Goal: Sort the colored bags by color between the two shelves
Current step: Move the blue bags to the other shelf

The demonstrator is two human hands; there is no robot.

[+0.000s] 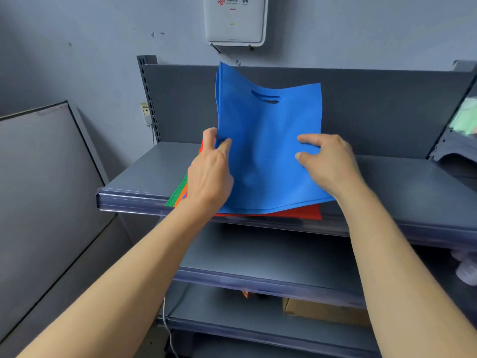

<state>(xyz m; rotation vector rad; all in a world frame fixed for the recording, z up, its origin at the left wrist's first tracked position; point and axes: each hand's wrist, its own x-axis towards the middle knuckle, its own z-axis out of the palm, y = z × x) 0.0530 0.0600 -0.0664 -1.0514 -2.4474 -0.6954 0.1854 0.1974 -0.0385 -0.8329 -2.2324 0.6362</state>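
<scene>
A blue bag (265,140) with a cut-out handle tilts up off a stack on the top shelf (144,174), its far end leaning toward the back panel. My left hand (210,171) pinches its left edge. My right hand (327,161) grips its right side with thumb on top. Under it lie a red bag (296,212), an orange bag (182,193) and a green bag (176,193), only their edges showing.
A second shelf (258,257) sits below, and a lower one holds a cardboard box (322,311). A white router box (235,19) hangs on the wall above. A grey board (46,177) leans at the left. Pale green items (464,117) lie at the right.
</scene>
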